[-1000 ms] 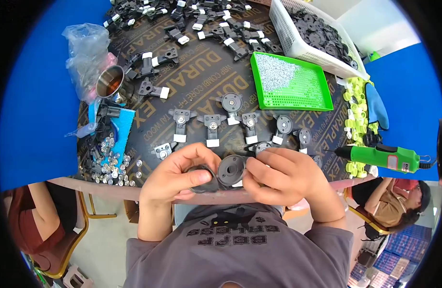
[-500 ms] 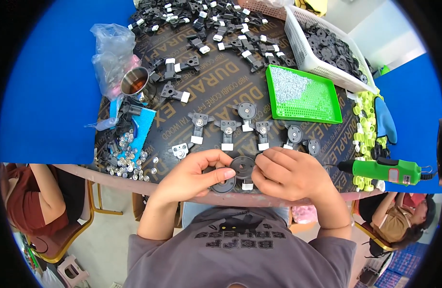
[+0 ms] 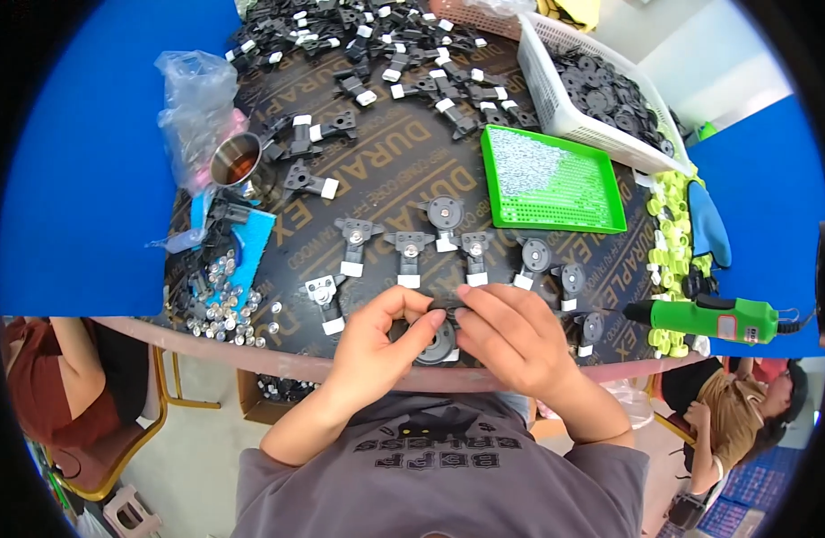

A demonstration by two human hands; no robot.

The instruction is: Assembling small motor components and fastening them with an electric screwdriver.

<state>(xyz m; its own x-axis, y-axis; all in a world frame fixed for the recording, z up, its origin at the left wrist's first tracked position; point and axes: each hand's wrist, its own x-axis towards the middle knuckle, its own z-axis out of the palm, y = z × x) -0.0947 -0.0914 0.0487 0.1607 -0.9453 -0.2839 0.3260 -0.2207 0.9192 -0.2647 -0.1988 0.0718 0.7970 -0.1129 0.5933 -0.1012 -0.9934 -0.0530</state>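
Left hand (image 3: 381, 339): I see thumb and fingers narrowed on a dark piece (image 3: 445, 306), which is partly hidden.
Right hand (image 3: 513, 339): fingertips bunched at that piece's right end; from my feed I cannot tell whether they grip it.
Disc part (image 3: 441, 344): black and round with a white end, between the hands at the table's near edge, partly covered by fingers.
Black units (image 3: 409, 247): loosely spread just beyond the hands, some topped with round discs, all white-ended.
Green tray (image 3: 617, 199): far right of the hands, small pale pieces heaped toward its far left.
White basket (image 3: 601, 147): beyond the tray, filled with black discs.
Green power driver (image 3: 713, 320): lying on the right, tip pointing left.
Metal caps (image 3: 222, 318): scattered on the left, near a blue pad (image 3: 255, 244).
Metal cup (image 3: 264, 176): farther off, left, brownish inside.
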